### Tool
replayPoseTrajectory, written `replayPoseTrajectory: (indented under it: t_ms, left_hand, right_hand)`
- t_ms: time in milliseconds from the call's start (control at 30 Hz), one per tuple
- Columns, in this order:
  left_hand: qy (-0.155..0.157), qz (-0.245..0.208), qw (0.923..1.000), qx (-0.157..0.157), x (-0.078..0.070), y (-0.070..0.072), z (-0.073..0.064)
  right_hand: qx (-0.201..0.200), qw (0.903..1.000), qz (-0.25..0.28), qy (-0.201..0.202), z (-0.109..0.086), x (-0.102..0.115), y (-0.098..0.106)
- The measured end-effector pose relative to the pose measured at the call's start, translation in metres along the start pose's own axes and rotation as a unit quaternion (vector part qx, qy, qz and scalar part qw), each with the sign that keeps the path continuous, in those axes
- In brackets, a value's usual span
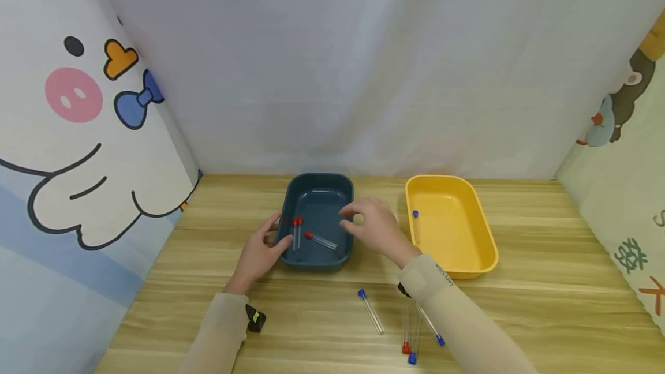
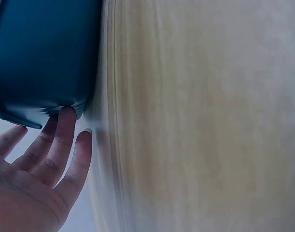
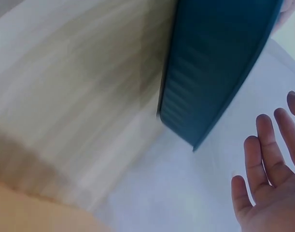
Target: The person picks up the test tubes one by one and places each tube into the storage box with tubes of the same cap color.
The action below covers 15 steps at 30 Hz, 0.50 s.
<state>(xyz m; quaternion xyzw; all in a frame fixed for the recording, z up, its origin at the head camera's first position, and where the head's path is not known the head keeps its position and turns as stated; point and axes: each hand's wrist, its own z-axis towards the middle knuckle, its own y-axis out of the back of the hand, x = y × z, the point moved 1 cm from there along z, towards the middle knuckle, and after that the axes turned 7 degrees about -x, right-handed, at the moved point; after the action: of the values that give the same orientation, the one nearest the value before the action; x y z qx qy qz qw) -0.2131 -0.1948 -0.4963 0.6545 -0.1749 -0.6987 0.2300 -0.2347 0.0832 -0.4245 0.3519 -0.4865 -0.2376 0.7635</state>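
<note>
My left hand is at the left side of a dark blue tray, its thumb overlapping the rim. In the left wrist view its extended fingers reach the tray's outer wall. My right hand hovers by the tray's right rim, holding nothing; its fingers are spread and loosely bent in the right wrist view. Inside the blue tray lie three clear tubes with red caps: two side by side at the left, and a slanted red-capped tube nearer the middle.
Right of my right hand stands a yellow tray with a blue-capped tube along its left wall. On the wooden table, a blue-capped tube lies in front. Closer to my right sleeve are a red-capped tube and more blue-capped ones.
</note>
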Motion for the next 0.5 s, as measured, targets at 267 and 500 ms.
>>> replayPoseTrajectory:
  t_ms: [267, 500]
  left_hand:
    - [0.010, 0.004, 0.9999, 0.000, 0.001, 0.000, 0.000]
    - [0.013, 0.007, 0.9999, 0.000, 0.002, -0.001, 0.001]
  right_hand:
    - [-0.028, 0.9992, -0.017, 0.022, -0.009, -0.009, 0.020]
    - [-0.031, 0.9988, -0.029, 0.023, -0.015, -0.016, 0.032]
